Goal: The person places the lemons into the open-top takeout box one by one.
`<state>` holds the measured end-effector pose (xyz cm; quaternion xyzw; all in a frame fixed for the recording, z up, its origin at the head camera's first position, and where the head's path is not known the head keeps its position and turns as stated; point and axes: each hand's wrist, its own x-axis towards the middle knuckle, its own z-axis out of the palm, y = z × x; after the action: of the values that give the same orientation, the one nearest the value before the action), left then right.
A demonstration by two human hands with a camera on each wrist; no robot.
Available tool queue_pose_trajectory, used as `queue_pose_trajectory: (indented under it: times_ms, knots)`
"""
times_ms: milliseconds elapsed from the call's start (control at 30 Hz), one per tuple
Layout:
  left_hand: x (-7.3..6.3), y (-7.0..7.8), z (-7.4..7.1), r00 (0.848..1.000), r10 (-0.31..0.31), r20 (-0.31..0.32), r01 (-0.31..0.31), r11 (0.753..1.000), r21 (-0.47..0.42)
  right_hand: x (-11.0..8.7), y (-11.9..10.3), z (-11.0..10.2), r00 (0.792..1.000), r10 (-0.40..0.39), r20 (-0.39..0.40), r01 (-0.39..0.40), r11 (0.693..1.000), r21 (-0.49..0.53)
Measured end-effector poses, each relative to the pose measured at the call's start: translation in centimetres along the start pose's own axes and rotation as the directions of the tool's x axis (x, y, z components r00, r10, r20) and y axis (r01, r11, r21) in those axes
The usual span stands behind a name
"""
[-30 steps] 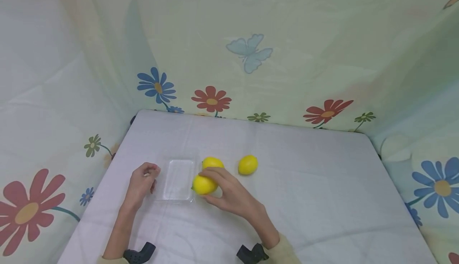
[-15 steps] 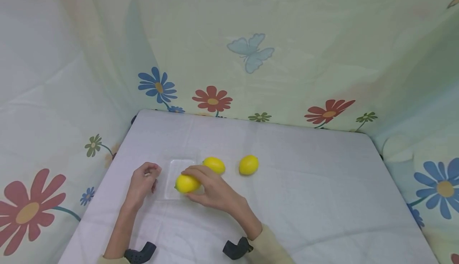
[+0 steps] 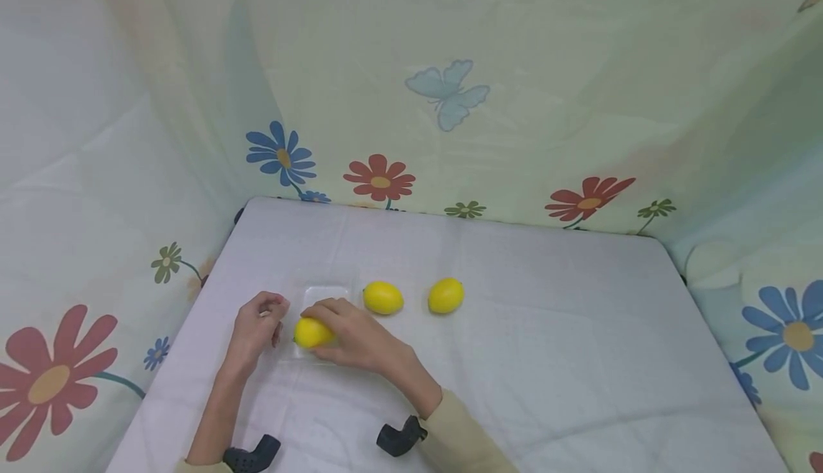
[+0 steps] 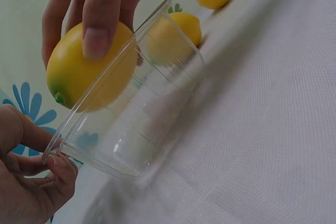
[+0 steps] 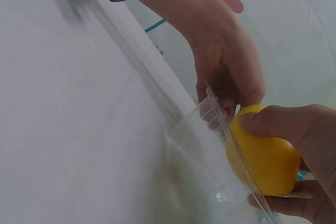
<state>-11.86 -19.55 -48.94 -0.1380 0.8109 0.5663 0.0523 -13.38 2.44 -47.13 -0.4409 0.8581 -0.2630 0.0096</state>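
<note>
My right hand (image 3: 360, 337) grips a yellow lemon (image 3: 311, 332) between thumb and fingers, over a clear plastic container (image 3: 326, 292). In the left wrist view the lemon (image 4: 86, 72), green at its tip, is partly below the container's rim. My left hand (image 3: 255, 330) pinches that rim at the left side, thumb and fingers close together. Two more lemons lie right of the container on the cloth: a nearer one (image 3: 383, 297) and a farther one (image 3: 446, 295). From the head, my right hand hides part of the container.
A white cloth covers the table (image 3: 546, 344). Curtains (image 3: 514, 101) printed with flowers and a butterfly stand behind it and at both sides. Dark devices are strapped at both wrists, one at the right wrist (image 3: 400, 437).
My right hand has carried the lemon leftward, from beside the nearer lemon to over the container. The left hand has stayed at the rim, and the other two lemons have not moved.
</note>
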Motion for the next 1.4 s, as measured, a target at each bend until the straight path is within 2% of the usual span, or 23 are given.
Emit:
queue_pose_trajectory:
  times_ms: [267, 533, 1033, 1200, 1400]
  knots:
    - [-0.1, -0.2, 0.0, 1.000, -0.001, 0.003, 0.001, 1.000, -0.002, 1.5, -0.1, 0.9, 0.992, 0.049, 0.119, -0.047, 0.999, -0.014]
    - [-0.2, -0.3, 0.2, 1.000, 0.008, 0.011, -0.007, 1.000, -0.015, 1.8, 0.1, 1.7, 0.980, 0.091, 0.175, -0.090, 0.996, -0.016]
    - [-0.3, -0.1, 0.1, 1.000, 0.005, -0.001, -0.005, 1.000, -0.012, 2.2, 0.4, 2.1, 0.979, 0.060, 0.193, -0.052, 0.998, -0.045]
    - [-0.3, -0.2, -0.1, 1.000, 0.018, -0.002, -0.018, 1.000, -0.018, 2.1, 0.3, 1.6, 0.982, 0.045, 0.186, -0.030, 0.996, -0.079]
    - [-0.2, -0.2, 0.0, 1.000, 0.005, 0.003, -0.005, 0.999, -0.032, 1.4, 0.2, 0.8, 0.984, 0.036, 0.173, -0.019, 0.995, -0.098]
